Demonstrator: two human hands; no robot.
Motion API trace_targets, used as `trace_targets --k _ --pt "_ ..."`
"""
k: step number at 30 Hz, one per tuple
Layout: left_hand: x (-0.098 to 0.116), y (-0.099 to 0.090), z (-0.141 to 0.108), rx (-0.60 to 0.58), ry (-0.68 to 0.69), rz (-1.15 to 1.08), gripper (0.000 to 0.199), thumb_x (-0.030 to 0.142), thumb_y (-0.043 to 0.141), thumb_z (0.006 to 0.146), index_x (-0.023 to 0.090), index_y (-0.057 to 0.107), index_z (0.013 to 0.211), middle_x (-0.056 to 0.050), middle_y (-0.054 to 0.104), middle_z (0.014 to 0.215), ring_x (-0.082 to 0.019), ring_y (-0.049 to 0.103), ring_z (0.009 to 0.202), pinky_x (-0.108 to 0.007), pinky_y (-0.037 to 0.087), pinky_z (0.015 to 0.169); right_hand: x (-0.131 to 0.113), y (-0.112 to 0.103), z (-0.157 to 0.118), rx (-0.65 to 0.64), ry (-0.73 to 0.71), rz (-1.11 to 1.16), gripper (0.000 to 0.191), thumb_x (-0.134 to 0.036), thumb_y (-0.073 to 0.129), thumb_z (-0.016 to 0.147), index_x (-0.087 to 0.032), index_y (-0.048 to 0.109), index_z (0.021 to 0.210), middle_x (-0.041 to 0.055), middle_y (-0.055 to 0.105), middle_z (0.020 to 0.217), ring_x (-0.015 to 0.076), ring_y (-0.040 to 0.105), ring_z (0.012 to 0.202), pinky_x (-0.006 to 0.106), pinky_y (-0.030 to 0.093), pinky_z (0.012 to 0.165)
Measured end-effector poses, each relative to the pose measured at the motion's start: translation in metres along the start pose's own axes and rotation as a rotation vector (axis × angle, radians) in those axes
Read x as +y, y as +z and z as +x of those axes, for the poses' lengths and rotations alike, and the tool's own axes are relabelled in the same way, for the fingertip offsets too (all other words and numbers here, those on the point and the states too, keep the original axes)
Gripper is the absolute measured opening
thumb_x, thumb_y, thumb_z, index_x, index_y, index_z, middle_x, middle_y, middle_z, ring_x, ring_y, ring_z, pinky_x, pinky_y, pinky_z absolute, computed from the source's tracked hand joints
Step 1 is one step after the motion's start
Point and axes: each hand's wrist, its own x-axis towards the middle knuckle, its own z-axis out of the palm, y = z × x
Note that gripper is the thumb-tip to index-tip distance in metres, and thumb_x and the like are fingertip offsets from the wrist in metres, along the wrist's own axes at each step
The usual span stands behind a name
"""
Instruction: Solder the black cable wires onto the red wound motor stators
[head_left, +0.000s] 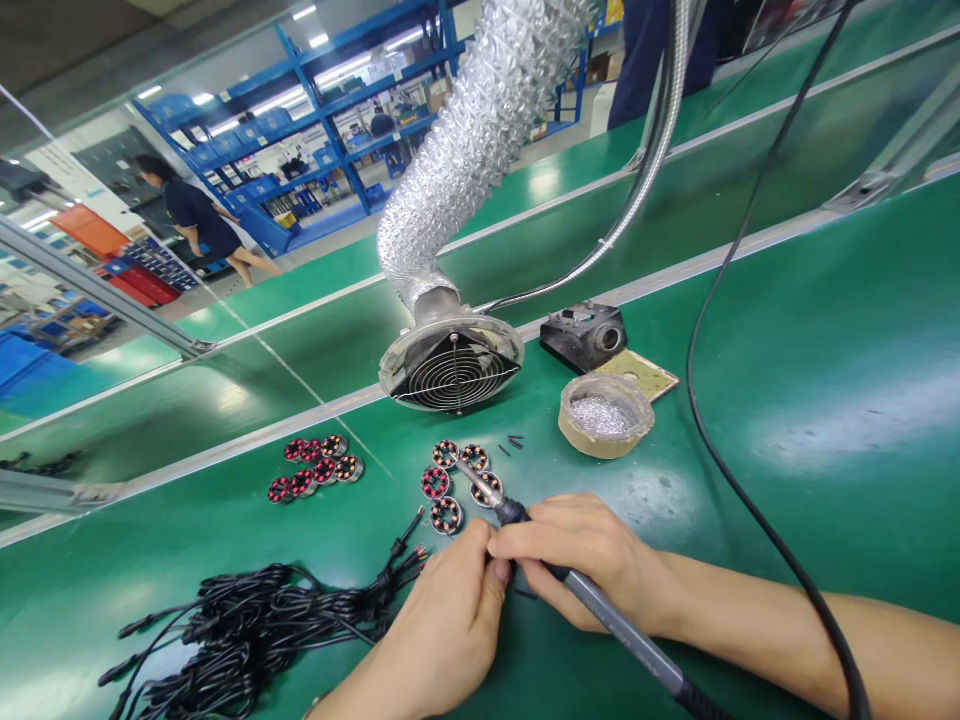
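Note:
My right hand (592, 560) is closed round a soldering iron (626, 630), whose metal tip points up and left over a small group of round copper-wound motor stators (445, 515). Against its fingertips, my left hand (457, 610) is pinched closed near the iron's grip; what it holds, if anything, is hidden between the fingers. To the left of my left hand lies a heap of black cables (262, 620) with bare coloured wire ends. A second group of stators (324, 470) sits farther left on the green table (390, 440).
Above the stators hangs a fume extractor hood (454, 365) on a silver duct (465, 150). A round tub of metal bits (606, 415), a yellowish sponge (637, 375) and a black iron stand (583, 335) lie behind my right hand. A black cord (712, 440) crosses the right side. A person (199, 215) walks beyond.

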Motion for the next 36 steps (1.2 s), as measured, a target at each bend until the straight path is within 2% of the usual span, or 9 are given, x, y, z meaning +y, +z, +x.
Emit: trace_targets --k 5,11,15,22,29,36 --pt "0.001 -0.003 0.001 -0.003 -0.014 0.028 0.017 0.031 0.034 0.097 0.023 0.045 0.087 -0.005 0.058 0.087 -0.023 0.055 0.085 -0.035 0.041 0.08 0.002 -0.005 0.002 -0.03 0.13 0.134 0.028 -0.004 0.047 0.083 -0.018 0.059 0.104 0.0015 0.07 0.082 0.0105 0.065 0.066 0.019 0.052 0.065" --pt "0.0 -0.006 0.005 -0.049 -0.019 -0.088 0.016 0.029 0.036 0.094 0.022 0.045 0.082 -0.002 0.056 0.081 -0.02 0.05 0.076 -0.031 0.038 0.071 0.002 -0.007 0.007 -0.056 0.171 0.225 0.031 -0.004 0.047 0.081 -0.018 0.059 0.106 -0.0004 0.068 0.078 0.0089 0.063 0.063 0.018 0.052 0.064" --pt "-0.003 -0.005 0.008 -0.041 -0.008 -0.135 0.017 0.029 0.037 0.094 0.021 0.045 0.081 -0.002 0.055 0.08 -0.019 0.049 0.077 -0.03 0.037 0.072 0.0 -0.007 0.007 -0.084 0.195 0.261 0.031 -0.004 0.048 0.081 -0.018 0.06 0.105 -0.0008 0.067 0.077 0.0091 0.062 0.062 0.018 0.052 0.062" --pt "-0.006 -0.005 0.012 -0.081 -0.006 -0.259 0.021 0.031 0.038 0.094 0.02 0.05 0.082 0.0 0.051 0.074 -0.017 0.046 0.07 -0.028 0.036 0.068 0.0 -0.004 0.003 -0.084 0.16 0.251 0.03 -0.004 0.047 0.083 -0.018 0.058 0.107 0.001 0.068 0.08 0.0101 0.062 0.065 0.019 0.052 0.064" --pt "0.0 -0.006 0.008 -0.029 0.013 -0.12 0.015 0.028 0.039 0.094 0.021 0.05 0.086 -0.001 0.055 0.08 -0.018 0.048 0.075 -0.029 0.036 0.07 0.0 -0.005 0.001 -0.108 0.178 0.228 0.028 -0.005 0.046 0.084 -0.019 0.057 0.105 0.0004 0.067 0.079 0.01 0.061 0.063 0.019 0.05 0.063" --pt "-0.002 -0.005 0.01 -0.036 -0.026 -0.224 0.026 0.038 0.037 0.095 0.021 0.047 0.078 -0.001 0.054 0.075 -0.017 0.047 0.071 -0.028 0.035 0.067 0.001 -0.006 -0.002 -0.15 0.066 0.141 0.031 -0.002 0.046 0.083 -0.018 0.056 0.108 0.0013 0.068 0.082 0.0112 0.06 0.065 0.02 0.047 0.062"
